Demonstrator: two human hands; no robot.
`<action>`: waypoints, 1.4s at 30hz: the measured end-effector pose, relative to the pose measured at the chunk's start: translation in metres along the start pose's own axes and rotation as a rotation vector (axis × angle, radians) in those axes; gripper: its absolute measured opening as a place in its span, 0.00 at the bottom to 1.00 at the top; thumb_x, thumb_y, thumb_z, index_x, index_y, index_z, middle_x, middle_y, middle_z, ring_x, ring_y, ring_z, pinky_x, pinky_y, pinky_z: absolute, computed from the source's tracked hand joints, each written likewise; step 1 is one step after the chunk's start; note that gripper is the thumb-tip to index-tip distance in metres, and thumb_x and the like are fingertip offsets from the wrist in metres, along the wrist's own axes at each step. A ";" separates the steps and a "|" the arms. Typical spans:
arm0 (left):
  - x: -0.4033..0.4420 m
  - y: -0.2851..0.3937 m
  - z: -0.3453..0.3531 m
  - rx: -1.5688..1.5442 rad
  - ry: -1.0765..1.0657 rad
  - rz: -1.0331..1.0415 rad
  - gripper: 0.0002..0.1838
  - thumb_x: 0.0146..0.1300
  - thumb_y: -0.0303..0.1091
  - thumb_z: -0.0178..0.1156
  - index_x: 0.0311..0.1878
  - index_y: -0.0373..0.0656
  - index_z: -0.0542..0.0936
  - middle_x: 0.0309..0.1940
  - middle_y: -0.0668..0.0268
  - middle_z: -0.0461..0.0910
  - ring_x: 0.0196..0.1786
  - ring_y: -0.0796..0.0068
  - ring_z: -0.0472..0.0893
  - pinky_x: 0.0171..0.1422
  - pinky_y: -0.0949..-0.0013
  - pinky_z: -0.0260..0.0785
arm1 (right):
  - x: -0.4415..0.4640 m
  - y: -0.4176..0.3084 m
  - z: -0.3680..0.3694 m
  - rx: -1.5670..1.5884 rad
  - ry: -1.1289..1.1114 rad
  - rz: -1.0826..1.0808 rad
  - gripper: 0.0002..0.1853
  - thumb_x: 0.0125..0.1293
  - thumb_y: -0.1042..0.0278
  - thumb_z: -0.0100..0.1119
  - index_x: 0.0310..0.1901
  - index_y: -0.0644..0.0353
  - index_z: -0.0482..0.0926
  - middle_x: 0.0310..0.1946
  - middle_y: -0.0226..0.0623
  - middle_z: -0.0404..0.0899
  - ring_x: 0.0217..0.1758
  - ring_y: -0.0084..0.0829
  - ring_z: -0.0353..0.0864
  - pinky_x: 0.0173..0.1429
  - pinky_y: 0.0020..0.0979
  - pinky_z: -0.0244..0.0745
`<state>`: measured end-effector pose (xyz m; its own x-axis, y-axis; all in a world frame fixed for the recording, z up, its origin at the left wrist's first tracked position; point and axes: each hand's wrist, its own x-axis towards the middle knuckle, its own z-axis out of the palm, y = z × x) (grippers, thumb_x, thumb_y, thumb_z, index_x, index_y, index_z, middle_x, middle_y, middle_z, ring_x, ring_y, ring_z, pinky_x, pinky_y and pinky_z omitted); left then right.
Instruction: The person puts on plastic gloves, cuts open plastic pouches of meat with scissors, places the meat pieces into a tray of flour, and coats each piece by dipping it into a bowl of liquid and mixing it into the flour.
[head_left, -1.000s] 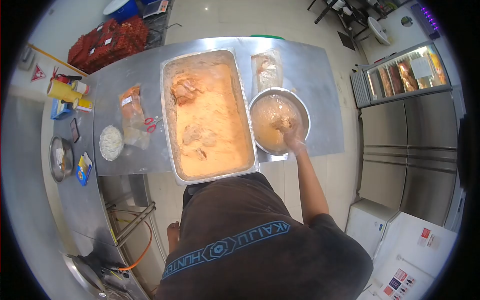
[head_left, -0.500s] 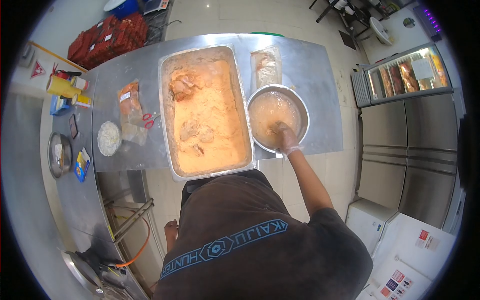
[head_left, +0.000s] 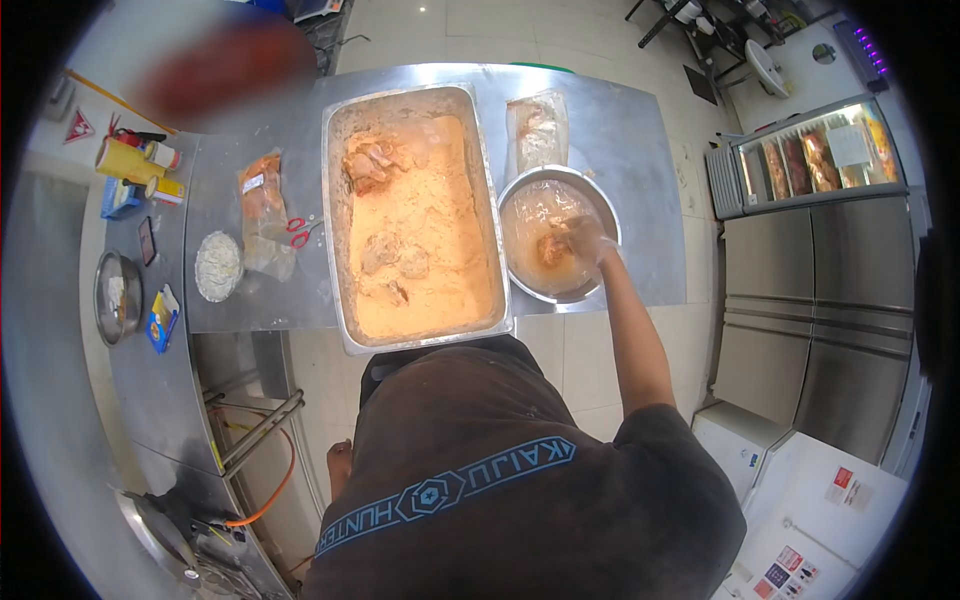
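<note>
My right hand (head_left: 590, 241), in a clear plastic glove, is over the right side of a round metal bowl (head_left: 612, 212) of cloudy liquid. Its fingers are blurred but look closed on the edge of an orange-coated piece of chicken (head_left: 552, 249) at the liquid's surface. Left of the bowl stands a deep metal tray (head_left: 334, 225) filled with orange flour (head_left: 420, 225). Chicken pieces (head_left: 372, 165) lie on the flour at the tray's upper left, and flour-covered lumps (head_left: 395, 255) sit lower down. My left hand (head_left: 340, 460) hangs beside my body, mostly hidden, its fingers unclear.
A plastic bag (head_left: 537, 130) lies behind the bowl. Left of the tray are a packet of orange food (head_left: 262, 205), red-handled scissors (head_left: 300, 231) and a bowl of white flour (head_left: 219, 266). A side counter holds a metal bowl (head_left: 119, 300) and a blue-yellow packet (head_left: 163, 320).
My right hand has risen out of the liquid and moved up and right within the bowl. The orange-coated chicken piece now shows at its fingertips. The tray's contents look the same.
</note>
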<state>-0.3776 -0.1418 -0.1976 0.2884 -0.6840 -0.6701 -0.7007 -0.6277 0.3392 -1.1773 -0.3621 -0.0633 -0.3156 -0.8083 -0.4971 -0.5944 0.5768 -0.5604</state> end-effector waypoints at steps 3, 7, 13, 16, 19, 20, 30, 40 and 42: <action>0.006 -0.002 -0.007 -0.336 -0.107 -0.081 0.20 0.70 0.44 0.62 0.43 0.32 0.84 0.30 0.54 0.86 0.33 0.64 0.85 0.40 0.62 0.77 | 0.015 -0.038 -0.003 -0.507 -0.186 0.016 0.26 0.54 0.61 0.76 0.51 0.69 0.83 0.45 0.55 0.86 0.45 0.43 0.87 0.50 0.35 0.80; -0.007 0.023 -0.015 -0.392 -0.129 -0.080 0.18 0.71 0.42 0.62 0.46 0.33 0.81 0.28 0.58 0.84 0.28 0.70 0.83 0.32 0.66 0.75 | 0.028 -0.059 0.021 -0.676 -0.161 0.040 0.21 0.53 0.63 0.71 0.47 0.67 0.85 0.46 0.58 0.84 0.52 0.50 0.86 0.56 0.38 0.81; -0.024 0.051 -0.017 -0.327 -0.083 -0.064 0.19 0.71 0.42 0.61 0.47 0.31 0.82 0.29 0.57 0.84 0.28 0.69 0.83 0.33 0.66 0.75 | 0.048 -0.031 0.067 -0.648 0.091 -0.066 0.12 0.58 0.70 0.63 0.43 0.64 0.87 0.44 0.57 0.85 0.52 0.51 0.85 0.57 0.40 0.82; -0.023 0.030 -0.002 -0.259 -0.055 -0.015 0.20 0.70 0.43 0.62 0.45 0.30 0.83 0.32 0.53 0.86 0.31 0.63 0.85 0.39 0.62 0.77 | 0.064 0.004 0.077 -0.600 0.146 -0.123 0.12 0.58 0.65 0.65 0.38 0.65 0.87 0.41 0.56 0.85 0.48 0.50 0.86 0.54 0.41 0.81; -0.013 -0.010 0.015 -0.048 -0.013 0.058 0.22 0.67 0.45 0.64 0.45 0.29 0.84 0.35 0.50 0.87 0.37 0.58 0.86 0.46 0.60 0.77 | -0.031 -0.072 0.028 -0.356 0.185 -0.076 0.16 0.58 0.56 0.68 0.33 0.65 0.86 0.36 0.55 0.85 0.42 0.48 0.86 0.50 0.40 0.79; -0.012 -0.020 0.014 -0.007 -0.040 0.103 0.23 0.66 0.46 0.64 0.45 0.29 0.85 0.36 0.49 0.87 0.39 0.57 0.86 0.48 0.59 0.77 | -0.052 -0.088 0.019 -0.270 0.213 -0.034 0.17 0.58 0.55 0.68 0.33 0.65 0.86 0.35 0.55 0.85 0.41 0.48 0.86 0.49 0.40 0.79; -0.036 0.023 0.008 -0.160 -0.102 -0.130 0.24 0.67 0.49 0.65 0.46 0.31 0.85 0.36 0.50 0.87 0.39 0.61 0.86 0.48 0.61 0.77 | -0.111 -0.093 0.021 0.107 0.560 -0.093 0.17 0.58 0.60 0.71 0.43 0.64 0.85 0.36 0.51 0.85 0.39 0.46 0.86 0.45 0.40 0.78; -0.005 0.056 -0.017 -0.230 -0.055 -0.054 0.19 0.71 0.45 0.61 0.45 0.33 0.80 0.27 0.57 0.83 0.21 0.70 0.81 0.25 0.68 0.73 | -0.099 -0.079 0.008 0.021 0.752 -0.167 0.17 0.58 0.66 0.69 0.49 0.61 0.85 0.41 0.50 0.86 0.44 0.45 0.87 0.48 0.40 0.79; -0.011 0.050 -0.011 -0.247 -0.065 -0.090 0.19 0.71 0.44 0.61 0.46 0.33 0.81 0.28 0.57 0.83 0.22 0.70 0.81 0.25 0.68 0.73 | -0.105 -0.090 0.005 -0.002 0.749 -0.074 0.17 0.59 0.67 0.68 0.50 0.60 0.85 0.42 0.49 0.86 0.45 0.43 0.87 0.50 0.39 0.79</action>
<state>-0.4089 -0.1699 -0.1656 0.2941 -0.6009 -0.7433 -0.4913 -0.7621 0.4216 -1.0870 -0.3279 0.0360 -0.6926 -0.7103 0.1259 -0.6352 0.5178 -0.5730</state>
